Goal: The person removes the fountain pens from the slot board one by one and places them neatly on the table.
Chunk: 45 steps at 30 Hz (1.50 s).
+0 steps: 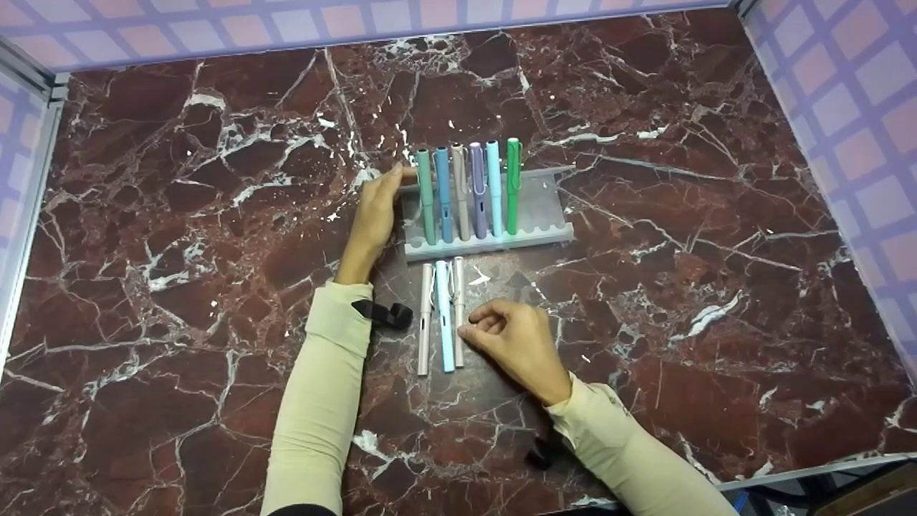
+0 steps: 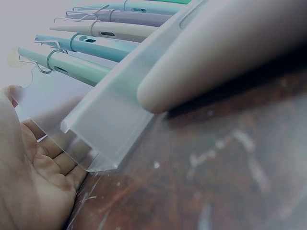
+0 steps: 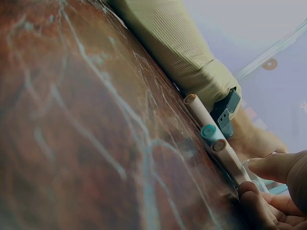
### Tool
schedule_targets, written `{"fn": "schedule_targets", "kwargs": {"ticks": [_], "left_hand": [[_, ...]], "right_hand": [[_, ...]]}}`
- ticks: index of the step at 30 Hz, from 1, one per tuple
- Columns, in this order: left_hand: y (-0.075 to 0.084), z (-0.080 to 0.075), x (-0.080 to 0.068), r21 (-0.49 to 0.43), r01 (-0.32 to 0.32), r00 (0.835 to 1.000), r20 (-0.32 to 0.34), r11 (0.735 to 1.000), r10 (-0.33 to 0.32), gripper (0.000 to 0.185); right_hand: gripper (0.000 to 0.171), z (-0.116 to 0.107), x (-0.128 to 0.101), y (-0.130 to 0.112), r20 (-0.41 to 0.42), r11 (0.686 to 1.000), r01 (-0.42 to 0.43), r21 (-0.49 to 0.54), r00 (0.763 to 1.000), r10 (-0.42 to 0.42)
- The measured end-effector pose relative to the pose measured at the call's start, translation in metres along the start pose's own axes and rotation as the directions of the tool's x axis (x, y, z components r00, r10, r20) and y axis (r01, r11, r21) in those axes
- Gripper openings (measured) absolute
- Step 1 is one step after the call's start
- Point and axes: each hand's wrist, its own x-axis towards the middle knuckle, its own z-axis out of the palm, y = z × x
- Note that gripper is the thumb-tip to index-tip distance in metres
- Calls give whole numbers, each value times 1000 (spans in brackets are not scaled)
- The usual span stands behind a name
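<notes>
A clear plastic pen stand [image 1: 530, 208] holds several upright pens, among them a dull green pen [image 1: 426, 197] at its left end and a bright green pen [image 1: 513, 186]. At the stand's left side, my left hand [image 1: 376, 215] grips its edge; the left wrist view shows curled fingers behind the clear panel. In front lie a pale pink pen [image 1: 425, 319], a light blue pen [image 1: 444, 315] and a beige pen [image 1: 459, 308], side by side. My right hand [image 1: 519, 340] has its thumb and forefinger at the beige pen's right side; whether they pinch it is unclear.
Dark red marbled tabletop [image 1: 215, 287] surrounds the stand and pens. Patterned panels [image 1: 860, 107] border it at the back and sides. Black straps [image 1: 387, 314] with small devices sit on both wrists. Notches along the stand's front rail [image 1: 494, 242] seat the pens.
</notes>
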Motion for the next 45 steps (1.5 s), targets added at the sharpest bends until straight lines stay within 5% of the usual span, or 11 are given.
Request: {"fn": "schedule_targets", "kwargs": {"ticks": [8, 14, 17, 21, 26, 31, 36, 40, 45], "left_hand": [[0, 0, -1, -1, 10, 1000, -3, 1000, -10, 47], [0, 0, 0, -12, 3, 1000, 0, 1000, -3, 46], [1, 1, 0, -8, 3, 1000, -4, 1000, -3, 45], [1, 1, -1, 0, 7, 1000, -18, 1000, -7, 44], [0, 1, 0, 3, 8, 999, -35, 1000, -8, 43], [1, 1, 0, -9, 13, 1000, -19, 1000, -13, 45], [2, 1, 0, -7, 25, 1000, -11, 1000, -25, 45], [2, 1, 0, -3, 26, 1000, -4, 1000, -26, 45], [2, 0, -1, 3, 23, 1000, -15, 1000, -23, 44]], "right_hand": [[17, 0, 1, 0, 2, 1000, -16, 20, 1000, 16], [12, -1, 8, 6, -8, 981, -49, 189, 999, 51], [9, -2, 14, 11, -37, 974, -15, 228, 999, 24], [9, -5, 24, 19, -100, 981, 110, 157, 990, -95], [10, -14, 43, 30, -223, 957, 289, 3, 934, -281], [13, -22, 61, 39, -309, 892, 435, -125, 837, -452], [17, -27, 77, 42, -402, 848, 489, -207, 747, -529], [22, -30, 87, 43, -463, 856, 462, -233, 721, -516], [26, -32, 94, 42, -483, 886, 414, -209, 744, -461]]}}
